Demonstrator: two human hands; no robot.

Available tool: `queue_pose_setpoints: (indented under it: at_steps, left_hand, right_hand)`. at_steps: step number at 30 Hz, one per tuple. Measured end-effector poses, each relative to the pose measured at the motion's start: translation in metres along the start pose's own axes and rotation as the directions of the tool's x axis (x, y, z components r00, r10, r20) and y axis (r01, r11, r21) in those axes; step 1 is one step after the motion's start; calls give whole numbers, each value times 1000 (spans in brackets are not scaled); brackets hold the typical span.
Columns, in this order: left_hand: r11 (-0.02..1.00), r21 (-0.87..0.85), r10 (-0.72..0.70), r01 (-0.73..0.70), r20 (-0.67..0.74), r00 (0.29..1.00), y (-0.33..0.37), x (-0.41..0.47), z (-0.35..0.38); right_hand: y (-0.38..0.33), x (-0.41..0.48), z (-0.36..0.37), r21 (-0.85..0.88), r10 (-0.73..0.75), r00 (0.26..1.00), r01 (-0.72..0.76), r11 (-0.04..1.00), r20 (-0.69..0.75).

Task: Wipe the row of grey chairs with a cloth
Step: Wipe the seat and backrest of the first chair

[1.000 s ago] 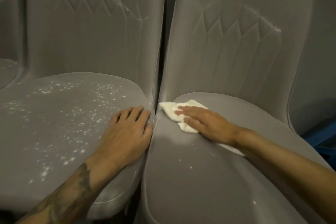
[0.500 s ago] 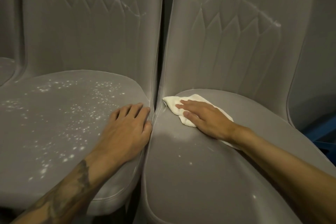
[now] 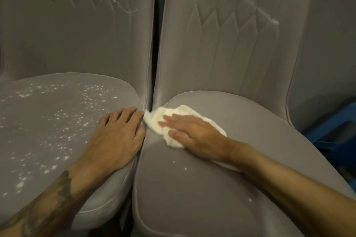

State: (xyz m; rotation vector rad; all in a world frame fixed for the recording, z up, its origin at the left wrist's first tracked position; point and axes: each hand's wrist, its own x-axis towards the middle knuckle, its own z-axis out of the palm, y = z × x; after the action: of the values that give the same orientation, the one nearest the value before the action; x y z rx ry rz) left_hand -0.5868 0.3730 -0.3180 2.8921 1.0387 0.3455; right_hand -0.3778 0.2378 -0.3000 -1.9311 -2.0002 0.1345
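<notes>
You're sliding the cloth (image 3: 161, 119) further left than a moment ago, so its bunched tip is now poking into the gap (image 3: 152, 90) between the seats. I'd say that means you're finishing the right chair's seat (image 3: 260, 140) while the left chair's seat (image 3: 38, 106) is still waiting, covered in white specks (image 3: 63, 121). Your right hand (image 3: 192, 131) is pressing flat on the cloth with straight fingers, not gripping, and your left hand (image 3: 115, 136) is resting flat and empty on the left seat's edge. The cloth is running longways from the gap to the right under your palm, tip pointing left.

At the right edge of the frame, a blue plastic object (image 3: 324, 123) shows only in part — a dark hollow in it — its kind unclear.
</notes>
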Motion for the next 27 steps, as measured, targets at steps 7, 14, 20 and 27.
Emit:
queue_pose_setpoints:
  at_steps: [7, 14, 20, 27]
  left_hand:
    - [1000, 24, -14, 14, 16, 1000, -1, 0, 1]
    - [1000, 24, 14, -15, 5, 1000, -5, 2, 5]
    - [998, 59, -1, -1, 30, 1000, -3, 0, 2]
    - [999, 39, 14, -16, 46, 999, -2, 1, -3]
  right_hand:
    - [27, 11, -22, 9, 115, 989, -117, 993, 89]
    - [3, -21, -8, 24, -84, 991, 82, 996, 105]
    - [19, -2, -26, 5, 167, 984, -168, 986, 62]
    - [-12, -31, -19, 88, -62, 989, 51, 995, 134]
